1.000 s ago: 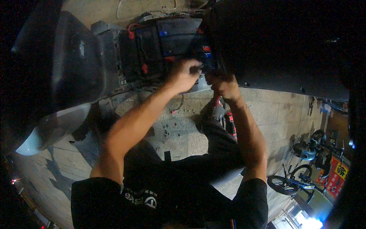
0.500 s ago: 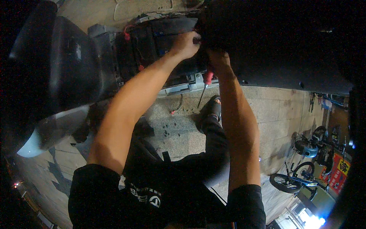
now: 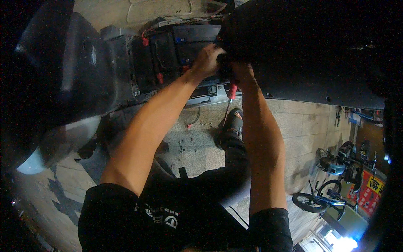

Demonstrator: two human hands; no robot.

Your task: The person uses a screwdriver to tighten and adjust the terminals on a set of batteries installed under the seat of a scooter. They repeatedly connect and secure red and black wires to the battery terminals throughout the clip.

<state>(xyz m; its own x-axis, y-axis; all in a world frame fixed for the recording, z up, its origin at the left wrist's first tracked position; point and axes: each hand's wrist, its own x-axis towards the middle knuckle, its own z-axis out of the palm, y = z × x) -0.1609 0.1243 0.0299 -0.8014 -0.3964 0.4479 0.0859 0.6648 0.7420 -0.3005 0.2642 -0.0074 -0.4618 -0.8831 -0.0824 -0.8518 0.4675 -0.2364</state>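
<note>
A scooter-like vehicle with its floor compartment uncovered lies across the far side; inside are dark battery blocks (image 3: 197,35) with red connectors (image 3: 160,78) and thin wires. My left hand (image 3: 206,63) is over the right end of these blocks. Its fingers curl in beside the large dark body panel (image 3: 302,54), and what they hold is lost in shadow. Close by on the right, my right hand (image 3: 243,72) is closed around a screwdriver (image 3: 232,91). The red handle sticks out below the fist, the shaft pointing down toward the floor. The fingertips of my right hand are hidden.
A light metal frame rail (image 3: 201,101) runs along the compartment's near edge. Below it, a short wire (image 3: 194,119) and small dark bits (image 3: 181,143) lie on the tiled floor near my shoe (image 3: 236,119). A bicycle (image 3: 321,197) and a motorbike (image 3: 336,161) stand at the right.
Both hands have shifted slightly downward in the view, along with the vehicle. The screwdriver now hangs more steeply, its tip nearer my shoe. My left hand stays closed.
</note>
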